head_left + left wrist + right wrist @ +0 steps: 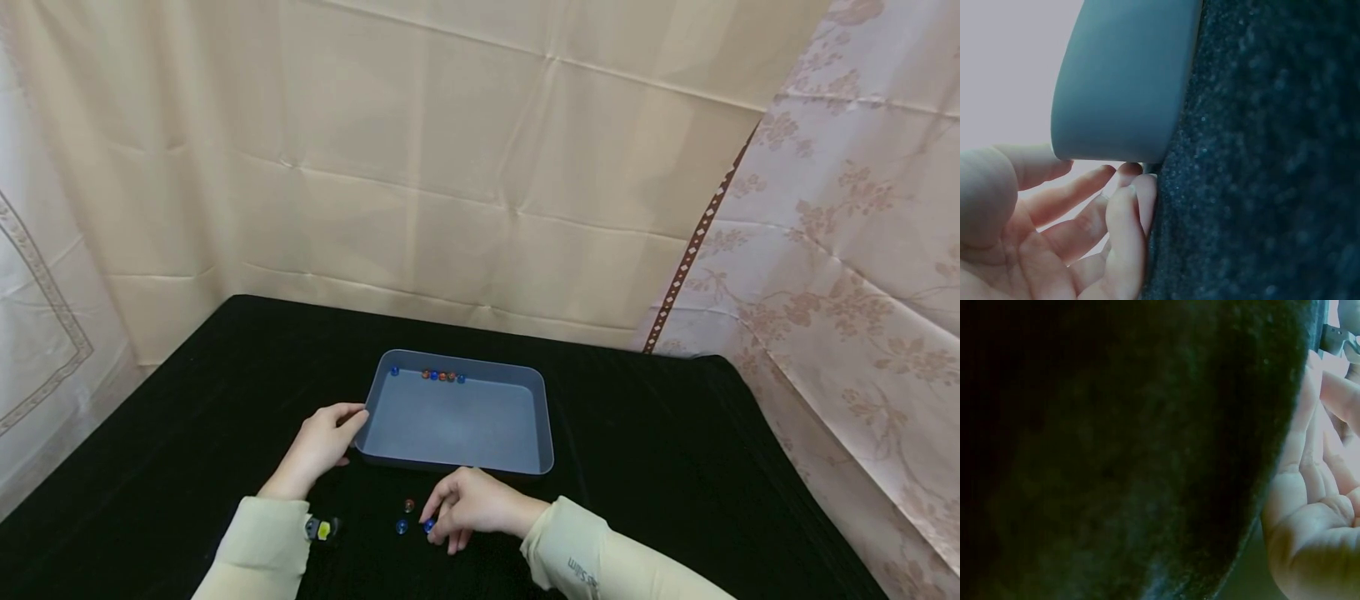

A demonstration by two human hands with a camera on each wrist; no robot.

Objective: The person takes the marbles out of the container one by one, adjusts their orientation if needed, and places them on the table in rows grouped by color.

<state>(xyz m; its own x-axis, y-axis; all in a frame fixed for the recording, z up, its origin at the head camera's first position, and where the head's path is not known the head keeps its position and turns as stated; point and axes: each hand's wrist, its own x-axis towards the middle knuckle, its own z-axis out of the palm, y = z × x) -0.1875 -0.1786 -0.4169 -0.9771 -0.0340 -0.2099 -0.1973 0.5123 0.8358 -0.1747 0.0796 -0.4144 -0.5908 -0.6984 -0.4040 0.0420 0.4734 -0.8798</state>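
Note:
In the head view a grey-blue rectangular tray [457, 425] lies on the black cloth. My left hand [321, 437] is at its left side, thumb and fingertips right at the wall's outer face, as the left wrist view also shows. Below the tray's front edge, my right hand [476, 506] pinches a blue marble [429, 526] between thumb and finger, low over the cloth. Beside it on the cloth lie another blue marble [402, 527] and a reddish marble [408, 506]. The right wrist view shows the hand's palm, but the marble is hidden there.
Along the tray's far wall sit several blue and orange marbles, with one blue marble [395, 371] apart in the far left corner. Black cloth [637, 467] covers the table. Beige curtain [450, 167] hangs behind, and flowered cloth [847, 275] on the right.

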